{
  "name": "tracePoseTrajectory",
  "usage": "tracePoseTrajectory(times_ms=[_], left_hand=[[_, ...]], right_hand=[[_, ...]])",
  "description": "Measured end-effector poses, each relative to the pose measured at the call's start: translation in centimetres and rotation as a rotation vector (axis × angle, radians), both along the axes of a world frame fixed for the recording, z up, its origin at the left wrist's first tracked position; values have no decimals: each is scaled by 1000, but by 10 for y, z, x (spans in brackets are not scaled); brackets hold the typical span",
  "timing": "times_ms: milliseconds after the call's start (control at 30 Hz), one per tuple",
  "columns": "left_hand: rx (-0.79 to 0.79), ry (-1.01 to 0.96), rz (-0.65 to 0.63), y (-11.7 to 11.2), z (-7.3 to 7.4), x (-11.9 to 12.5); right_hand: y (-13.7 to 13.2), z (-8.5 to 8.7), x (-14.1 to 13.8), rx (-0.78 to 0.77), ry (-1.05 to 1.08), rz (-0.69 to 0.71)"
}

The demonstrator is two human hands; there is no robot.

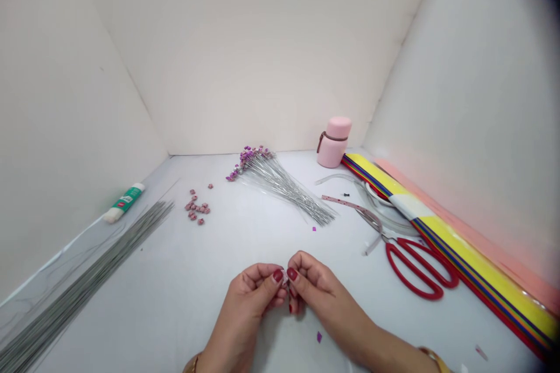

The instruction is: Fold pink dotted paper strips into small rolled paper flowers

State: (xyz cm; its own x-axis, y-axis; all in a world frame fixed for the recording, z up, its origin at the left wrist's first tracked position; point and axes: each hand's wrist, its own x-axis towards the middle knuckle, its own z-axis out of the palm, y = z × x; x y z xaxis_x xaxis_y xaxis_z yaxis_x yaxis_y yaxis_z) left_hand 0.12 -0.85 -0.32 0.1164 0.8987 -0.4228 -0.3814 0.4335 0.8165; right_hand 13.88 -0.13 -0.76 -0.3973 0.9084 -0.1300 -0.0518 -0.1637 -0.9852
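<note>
- The left hand and the right hand lie closest to the camera, low over a white tabletop. Both have dark red nails, and a gold bracelet shows at each wrist.
- Their fingertips meet in a tight pinch, clamped together on a tiny pink-purple piece, mostly hidden and too small to identify.
- A purple scrap lies just below the hands.
- To the right sit red-handled scissors, their blades reaching toward a pink tape measure.
- Beyond them, a stack of yellow, blue and red paper strips runs along the right wall, beside a peach sheet.
- A pink lidded bottle stands in the far corner.
- Ahead of the hands, a fanned bundle of silver wires ends in small purple-pink blooms.
- Left of it lies a loose cluster of small pink blooms.
- Farther left are a long bundle of bare grey wires and a green-labelled white tube.
</note>
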Motion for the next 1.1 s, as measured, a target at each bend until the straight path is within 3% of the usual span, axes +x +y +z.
tracePoseTrajectory(times_ms=[167,333,467,800,1100], left_hand=[[39,44,-2,0,-3,0],[221,145,-102,-2,0,-3],[325,245,-78,-4,1,-2],[151,192,64,-6,1,3],[232,256,41,-8,-1,0]], right_hand=[[0,3,2,86,-76,7],[2,6,2,-21,73,-7],[0,6,1,-71,130,-5],[-3,9,3,297,-219,-33],[-2,4,4,165,-128,16]])
